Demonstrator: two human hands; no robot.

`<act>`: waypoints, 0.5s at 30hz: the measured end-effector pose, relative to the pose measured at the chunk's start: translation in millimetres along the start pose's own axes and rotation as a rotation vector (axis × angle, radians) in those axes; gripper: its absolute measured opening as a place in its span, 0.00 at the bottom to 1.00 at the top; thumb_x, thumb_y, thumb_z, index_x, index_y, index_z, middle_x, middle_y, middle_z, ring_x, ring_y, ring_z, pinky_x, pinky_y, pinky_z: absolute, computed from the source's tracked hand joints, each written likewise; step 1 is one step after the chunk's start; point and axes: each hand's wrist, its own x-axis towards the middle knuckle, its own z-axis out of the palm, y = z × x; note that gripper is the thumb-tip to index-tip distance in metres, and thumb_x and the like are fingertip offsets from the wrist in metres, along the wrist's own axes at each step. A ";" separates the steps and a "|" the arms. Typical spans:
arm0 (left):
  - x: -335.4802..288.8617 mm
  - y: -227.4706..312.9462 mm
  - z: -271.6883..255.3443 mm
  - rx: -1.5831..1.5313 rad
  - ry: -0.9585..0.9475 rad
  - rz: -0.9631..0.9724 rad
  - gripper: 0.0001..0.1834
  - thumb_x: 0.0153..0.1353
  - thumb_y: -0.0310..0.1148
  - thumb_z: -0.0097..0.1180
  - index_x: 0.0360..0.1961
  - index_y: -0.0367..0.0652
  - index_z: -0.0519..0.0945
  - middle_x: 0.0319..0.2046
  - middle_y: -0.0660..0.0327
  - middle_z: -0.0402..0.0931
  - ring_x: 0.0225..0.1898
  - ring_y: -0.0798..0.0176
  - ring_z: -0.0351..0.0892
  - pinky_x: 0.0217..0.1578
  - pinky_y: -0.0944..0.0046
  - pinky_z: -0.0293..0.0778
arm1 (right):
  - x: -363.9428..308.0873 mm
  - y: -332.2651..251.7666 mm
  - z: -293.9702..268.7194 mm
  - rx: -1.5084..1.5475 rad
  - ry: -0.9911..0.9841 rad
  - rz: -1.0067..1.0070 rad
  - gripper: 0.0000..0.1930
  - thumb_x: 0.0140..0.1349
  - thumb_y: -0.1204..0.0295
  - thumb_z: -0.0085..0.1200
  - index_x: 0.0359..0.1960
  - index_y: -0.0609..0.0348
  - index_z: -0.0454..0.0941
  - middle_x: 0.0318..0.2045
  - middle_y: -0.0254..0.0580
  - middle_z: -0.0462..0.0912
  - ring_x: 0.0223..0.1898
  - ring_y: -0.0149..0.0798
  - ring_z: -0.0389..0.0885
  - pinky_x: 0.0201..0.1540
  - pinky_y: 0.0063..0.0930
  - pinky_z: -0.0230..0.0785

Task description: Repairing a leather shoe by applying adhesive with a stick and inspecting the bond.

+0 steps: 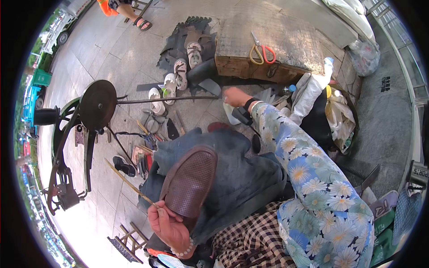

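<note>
A brown perforated slip-on shoe lies on the dark blue-grey apron over my lap. My left hand is closed at the shoe's near end, pinching a long thin yellowish-brown strip between thumb and fingers. The strip sticks out to the far left. My right arm, in a flowered sleeve, reaches forward, and my right hand is curled above a whitish plastic container. What those fingers hold, if anything, is hidden. A grey curved piece lies just left of that hand.
A wooden box bears scissors ahead. Several sandals and white shoes lie near a dark leather sheet. A hand-cranked machine with a round wheel stands left. Bags sit right; a small stool lower left.
</note>
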 end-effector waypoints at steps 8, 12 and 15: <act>4.5 -5.6 0.0 0.048 0.080 -0.004 0.09 0.66 0.30 0.45 0.42 0.36 0.72 0.29 0.65 0.73 0.21 0.78 0.66 0.18 0.79 0.58 | -35.3 39.3 8.9 1.243 0.048 0.569 0.13 0.64 0.62 0.46 0.30 0.60 0.73 0.19 0.35 0.73 0.21 0.30 0.75 0.28 0.25 0.71; 3.3 -0.3 0.3 -0.011 -0.035 -0.038 0.09 0.65 0.29 0.45 0.43 0.35 0.72 0.36 0.62 0.74 0.29 0.75 0.71 0.27 0.76 0.66 | -43.2 50.0 30.9 1.461 0.152 0.619 0.15 0.65 0.58 0.47 0.28 0.57 0.70 0.18 0.32 0.68 0.17 0.29 0.66 0.24 0.25 0.65; 3.7 1.3 4.7 -0.012 -0.032 -0.031 0.09 0.65 0.28 0.45 0.44 0.35 0.72 0.39 0.60 0.73 0.40 0.69 0.72 0.42 0.69 0.68 | -45.6 50.9 25.2 1.632 0.158 0.674 0.16 0.65 0.57 0.48 0.27 0.56 0.70 0.18 0.30 0.65 0.16 0.28 0.61 0.22 0.24 0.60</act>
